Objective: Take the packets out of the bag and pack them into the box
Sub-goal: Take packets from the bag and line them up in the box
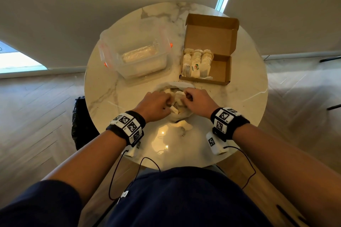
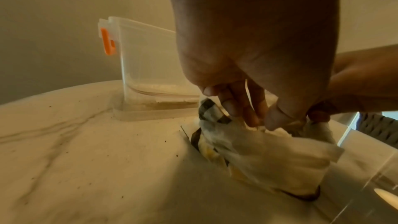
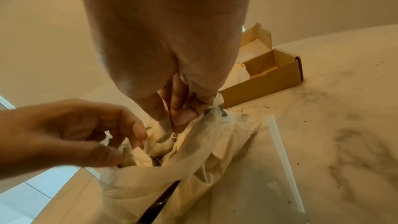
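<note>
A white translucent bag (image 1: 180, 116) lies on the round marble table (image 1: 110, 97) right in front of me, its mouth turned up. My left hand (image 1: 168, 106) pinches the bag's left rim (image 2: 269, 156) between thumb and curled fingers. My right hand (image 1: 186, 96) pinches the right rim (image 3: 211, 118). Pale packets (image 3: 159, 144) show inside the mouth between my hands. The open cardboard box (image 1: 221, 68) stands behind at the right, with three rows of packets (image 1: 196, 62) filling its left half. Its right half is bare.
A clear plastic container (image 1: 140, 57) with orange clips stands at the back left, something pale in it. Dark crumbs (image 3: 247, 108) dot the table near the box. A clear flat sheet with a white edge (image 3: 280, 159) lies right of the bag. A black bin bag (image 1: 79, 120) hangs left of the table.
</note>
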`<state>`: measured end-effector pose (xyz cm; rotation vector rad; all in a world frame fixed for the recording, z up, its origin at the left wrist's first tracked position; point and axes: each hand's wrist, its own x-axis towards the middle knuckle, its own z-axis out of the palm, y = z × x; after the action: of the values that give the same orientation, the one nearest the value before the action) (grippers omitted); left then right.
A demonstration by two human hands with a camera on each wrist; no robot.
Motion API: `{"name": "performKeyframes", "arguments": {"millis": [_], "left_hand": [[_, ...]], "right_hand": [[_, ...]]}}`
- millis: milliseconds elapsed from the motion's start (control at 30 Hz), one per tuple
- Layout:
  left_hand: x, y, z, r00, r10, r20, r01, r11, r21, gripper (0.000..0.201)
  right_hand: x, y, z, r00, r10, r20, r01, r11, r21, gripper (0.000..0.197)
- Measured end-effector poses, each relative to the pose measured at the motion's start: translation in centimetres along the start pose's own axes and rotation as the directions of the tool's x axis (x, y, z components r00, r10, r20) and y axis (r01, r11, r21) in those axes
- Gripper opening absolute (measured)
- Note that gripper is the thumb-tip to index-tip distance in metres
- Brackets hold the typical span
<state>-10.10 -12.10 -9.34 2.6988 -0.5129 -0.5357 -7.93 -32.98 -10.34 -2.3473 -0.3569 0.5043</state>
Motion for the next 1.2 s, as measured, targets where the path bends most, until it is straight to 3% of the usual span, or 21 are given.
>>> {"name": "performKeyframes", "arguments": {"millis": [200,333,467,633,800,967,1067,1200], "left_hand": [[0.1,0.1,0.9,0.999,0.034,0.041,-0.036,0.999,0.03,0.022],[0.2,0.4,0.0,0.998,0.064,-0.02,-0.064,0.997,-0.032,0.019],[0.1,1.0,-1.4,0.987,0.123,-0.107,-0.143,0.97,-0.197,0.012],[0.1,1.5,-2.2,0.985,-0.025,-0.172,-0.035,0.941,-0.336,0.028],[0.6,1.7,-1.7,0.976,0.019,-0.217,-0.073,0.966,-0.248,0.016],[1.4,2.3,-1.5,0.967,-0.004,-0.255,-0.061,0.967,-0.247,0.018],[2.2,2.9,-1.8,0.96,0.014,-0.28,-0.088,0.963,-0.255,0.016],[3.6,4.1,-2.6,0.955,0.031,-0.294,-0.113,0.957,-0.267,0.016]], "right_hand": [[-0.3,0.4,-0.4,1.0,0.026,-0.011,-0.026,1.0,0.016,0.008],[-0.4,0.5,-0.6,0.999,0.007,-0.031,-0.006,0.999,0.039,0.01],[-0.3,0.2,-0.8,1.0,-0.029,-0.004,0.029,0.997,0.065,0.01],[-0.5,-0.2,-1.1,0.997,-0.066,0.035,0.062,0.993,0.095,0.011],[-0.8,-0.1,-1.4,0.995,-0.099,0.028,0.095,0.988,0.125,0.014],[-1.3,0.1,-2.0,0.994,-0.106,0.028,0.099,0.975,0.199,0.015],[-1.2,0.4,-2.3,0.994,-0.103,-0.035,0.108,0.979,0.176,0.02],[-0.7,1.3,-3.3,0.989,-0.104,-0.106,0.122,0.977,0.177,0.013]]}}
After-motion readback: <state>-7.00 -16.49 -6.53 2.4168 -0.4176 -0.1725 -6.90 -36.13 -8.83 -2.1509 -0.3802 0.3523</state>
